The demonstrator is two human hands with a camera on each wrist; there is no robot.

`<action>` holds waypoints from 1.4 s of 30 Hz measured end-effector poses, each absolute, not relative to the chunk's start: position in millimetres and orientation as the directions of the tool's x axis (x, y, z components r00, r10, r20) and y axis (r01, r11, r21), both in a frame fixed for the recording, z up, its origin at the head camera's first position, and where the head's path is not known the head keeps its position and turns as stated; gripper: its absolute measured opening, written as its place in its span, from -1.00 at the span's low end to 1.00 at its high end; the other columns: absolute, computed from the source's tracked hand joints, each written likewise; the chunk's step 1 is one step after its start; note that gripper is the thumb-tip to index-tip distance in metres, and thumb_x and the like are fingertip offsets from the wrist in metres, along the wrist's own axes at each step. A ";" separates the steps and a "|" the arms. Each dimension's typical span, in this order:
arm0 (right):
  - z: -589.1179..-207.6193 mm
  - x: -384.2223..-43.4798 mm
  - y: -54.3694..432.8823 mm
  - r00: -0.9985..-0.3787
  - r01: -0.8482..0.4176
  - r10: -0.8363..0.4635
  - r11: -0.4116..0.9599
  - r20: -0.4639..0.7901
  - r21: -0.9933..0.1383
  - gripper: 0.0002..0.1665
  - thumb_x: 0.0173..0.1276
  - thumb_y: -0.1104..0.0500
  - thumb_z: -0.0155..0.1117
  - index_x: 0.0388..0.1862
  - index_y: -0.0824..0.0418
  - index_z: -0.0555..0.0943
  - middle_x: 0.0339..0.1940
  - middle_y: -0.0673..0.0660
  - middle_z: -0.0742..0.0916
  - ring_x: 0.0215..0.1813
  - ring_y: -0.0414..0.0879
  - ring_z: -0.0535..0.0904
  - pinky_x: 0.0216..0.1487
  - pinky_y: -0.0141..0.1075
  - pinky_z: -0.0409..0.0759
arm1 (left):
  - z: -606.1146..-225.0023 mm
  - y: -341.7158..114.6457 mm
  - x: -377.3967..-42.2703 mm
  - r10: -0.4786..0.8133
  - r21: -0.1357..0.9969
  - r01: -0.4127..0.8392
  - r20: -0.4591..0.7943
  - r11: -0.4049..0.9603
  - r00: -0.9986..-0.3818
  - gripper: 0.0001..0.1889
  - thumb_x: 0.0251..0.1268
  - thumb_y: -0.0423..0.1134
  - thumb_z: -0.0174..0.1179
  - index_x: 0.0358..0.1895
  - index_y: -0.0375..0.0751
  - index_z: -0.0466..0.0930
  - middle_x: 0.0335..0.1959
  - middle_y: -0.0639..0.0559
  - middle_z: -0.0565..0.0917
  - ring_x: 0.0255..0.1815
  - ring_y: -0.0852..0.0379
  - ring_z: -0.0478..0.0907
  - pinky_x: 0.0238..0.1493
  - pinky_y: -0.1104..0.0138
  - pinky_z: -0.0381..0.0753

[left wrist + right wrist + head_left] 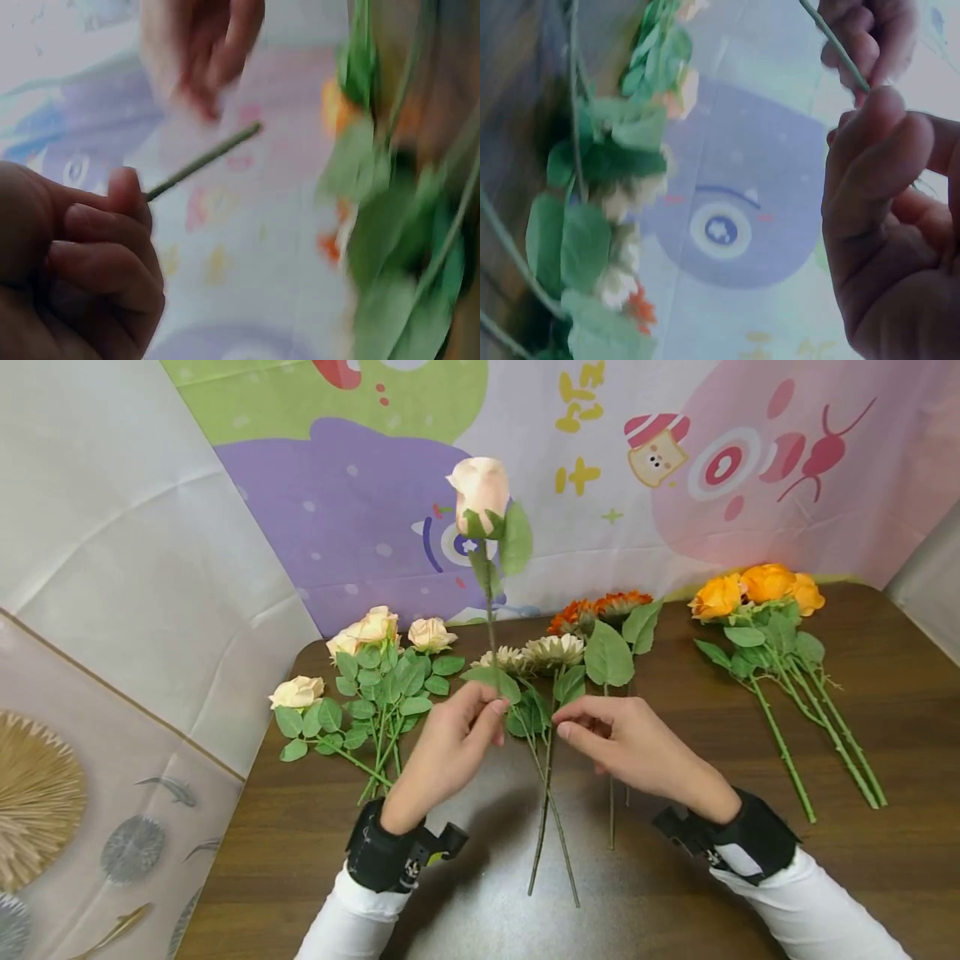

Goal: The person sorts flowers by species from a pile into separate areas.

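Observation:
A pale pink rose [480,497] stands upright above my left hand [457,735], which pinches its stem between thumb and fingers. The cut end of the rose's stem [206,159] pokes out past the left fingers in the left wrist view. My right hand [626,743] hovers to the right of it, fingers loosely bent and holding nothing visible. In the right wrist view the stem overlaps the right fingertips. Beneath both hands lie cream daisy-like flowers [555,650] with crossed stems. Orange-red flowers [622,603] with broad leaves are just behind the right hand.
Cream roses [375,627] with leafy stems lie at the left of the dark wooden table [300,877]. Orange roses [768,585] lie at the right, their stems pointing toward the front. A printed cartoon cloth [360,510] hangs behind the table.

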State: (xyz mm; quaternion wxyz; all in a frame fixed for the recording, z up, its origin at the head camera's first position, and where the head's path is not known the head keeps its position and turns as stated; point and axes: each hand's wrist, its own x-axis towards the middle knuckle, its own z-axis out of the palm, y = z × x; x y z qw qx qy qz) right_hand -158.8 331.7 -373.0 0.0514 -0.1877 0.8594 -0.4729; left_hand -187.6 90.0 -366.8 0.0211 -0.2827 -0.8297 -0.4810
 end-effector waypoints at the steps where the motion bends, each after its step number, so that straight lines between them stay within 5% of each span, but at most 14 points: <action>1: -372.4 -157.4 329.7 -0.918 -0.264 -0.390 0.462 0.073 -0.847 -0.77 0.50 0.10 0.22 0.01 0.13 0.68 -0.43 -0.02 0.66 -0.63 -0.16 0.51 -0.56 -0.29 0.53 | -368.0 95.5 -183.7 0.475 0.810 0.486 0.303 0.328 -0.826 -0.88 0.54 -0.34 0.01 -0.18 -0.24 0.53 -0.52 0.07 0.58 -0.57 0.22 0.43 -0.52 0.37 0.42; 12: -372.1 -152.6 323.5 -0.884 -0.233 -0.466 0.369 0.038 -0.900 -0.85 0.48 0.12 0.24 -0.29 0.12 0.67 -0.70 -0.04 0.45 -0.72 -0.10 0.45 -0.72 -0.33 0.37 | -379.9 118.9 -167.8 0.554 0.912 0.388 0.256 0.132 -0.792 -0.88 0.52 -0.35 0.05 -0.14 -0.26 0.58 -0.46 -0.03 0.60 -0.46 0.17 0.51 -0.45 0.43 0.38; 19: -369.9 -151.8 330.7 -0.904 -0.280 -0.411 0.362 0.117 -0.889 -0.90 0.43 0.22 0.28 -0.31 0.15 0.68 -0.62 0.01 0.59 -0.70 -0.14 0.49 -0.66 -0.30 0.49 | -379.3 118.4 -170.7 0.502 0.860 0.476 0.334 0.183 -0.797 -0.84 0.49 -0.34 0.10 0.00 -0.21 0.62 -0.52 0.01 0.61 -0.56 0.26 0.46 -0.52 0.42 0.35; 27: -358.8 -165.4 377.4 -0.945 -0.315 -0.138 0.637 0.298 -0.703 -0.89 0.40 0.26 0.27 -0.32 0.23 0.71 -0.59 0.01 0.69 -0.67 -0.21 0.53 -0.65 -0.38 0.43 | -369.5 104.9 -177.3 0.434 0.816 0.502 0.357 0.286 -0.827 -0.82 0.48 -0.36 0.09 0.02 -0.22 0.61 -0.55 -0.02 0.62 -0.58 0.25 0.48 -0.53 0.38 0.38; 32: -356.5 -174.2 442.4 -0.956 -0.118 0.033 0.865 0.291 -0.487 -0.75 0.33 0.28 0.11 -0.55 0.26 0.59 -0.69 0.03 0.54 -0.63 -0.10 0.38 -0.58 -0.29 0.28 | -361.7 92.7 -183.1 0.366 0.804 0.494 0.373 0.331 -0.852 -0.85 0.45 -0.39 0.10 -0.05 -0.22 0.64 -0.56 -0.01 0.62 -0.60 0.22 0.45 -0.56 0.38 0.37; 37: -361.3 -169.2 502.4 -0.981 0.164 0.193 0.897 0.031 -0.410 -0.63 0.22 0.27 -0.03 -0.79 0.12 0.30 -0.77 -0.03 0.35 -0.64 -0.08 0.24 -0.56 -0.25 0.17 | -357.8 84.1 -187.4 0.309 0.794 0.478 0.379 0.376 -0.872 -0.87 0.45 -0.40 0.10 -0.12 -0.22 0.65 -0.56 -0.03 0.61 -0.59 0.20 0.46 -0.55 0.39 0.39; 42: -373.6 -163.8 542.4 -0.941 0.336 0.288 0.859 -0.179 -0.386 -0.53 0.28 0.22 -0.05 -0.85 0.15 0.42 -0.83 0.01 0.48 -0.66 -0.02 0.42 -0.58 -0.23 0.31 | -358.4 82.6 -188.5 0.310 0.782 0.481 0.379 0.396 -0.872 -0.87 0.45 -0.39 0.10 -0.13 -0.21 0.65 -0.58 0.03 0.60 -0.63 0.21 0.41 -0.58 0.39 0.36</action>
